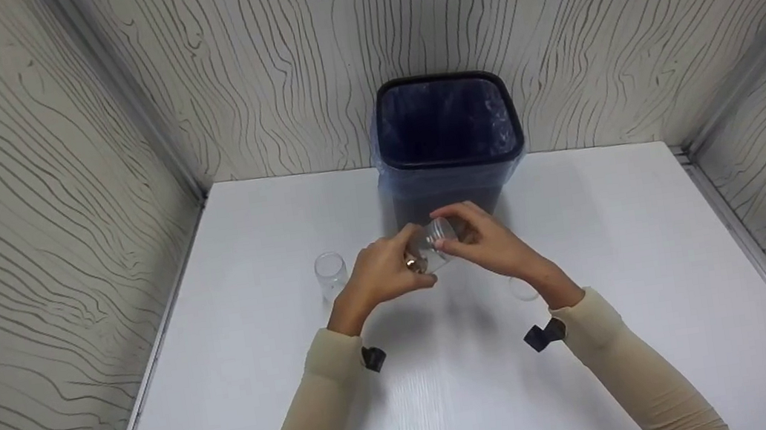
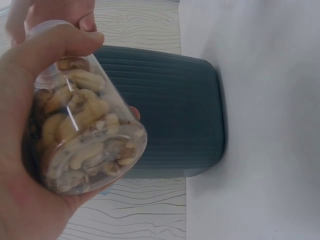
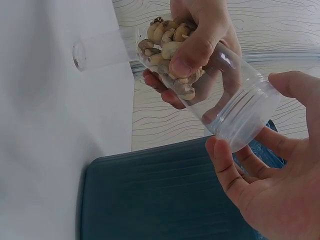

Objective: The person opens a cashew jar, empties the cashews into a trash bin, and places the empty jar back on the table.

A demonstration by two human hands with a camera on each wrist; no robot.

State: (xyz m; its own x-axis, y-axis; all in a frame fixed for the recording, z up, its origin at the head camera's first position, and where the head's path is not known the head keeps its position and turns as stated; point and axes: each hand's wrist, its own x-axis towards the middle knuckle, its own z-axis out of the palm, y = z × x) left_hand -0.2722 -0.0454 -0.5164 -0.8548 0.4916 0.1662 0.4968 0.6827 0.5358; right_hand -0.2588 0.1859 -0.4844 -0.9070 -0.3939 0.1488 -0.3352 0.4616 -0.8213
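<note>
Clear jar (image 1: 432,244) full-on in the spotlight here, up in the air above the middle of the tabletop (image 1: 660,266), right in front of the bin. It's tilted, ridged end (image 3: 242,112) higher than the base, and a bunch of tan-and-brown pieces (image 2: 82,117) that look like dried mushrooms are piled toward the bottom end. Left hand (image 1: 384,269) has the grip wrapped round the body, thumb on one side and fingers on the other. Right hand (image 1: 491,239) has its thumb and fingertips pinching the ridged end; can't tell if that's a cap or just the jar's neck.

Just left of the left hand, another clear container (image 1: 331,271) stands upright on the tabletop. Over by the right wrist there's a clear round thing (image 1: 523,288) on the tabletop, partly hidden by the arm, so no clue if it's a lid or a jar.

Dark teal bin (image 2: 165,110) stands around the middle of the tabletop's far edge, with a bluish plastic liner (image 1: 449,177) folded over the outside. Wood-grain patterned wall panels (image 1: 278,57) behind it and on both sides. Beige sleeves (image 1: 320,404) on both arms, plus a small black gadget (image 1: 374,359) at each wrist.
</note>
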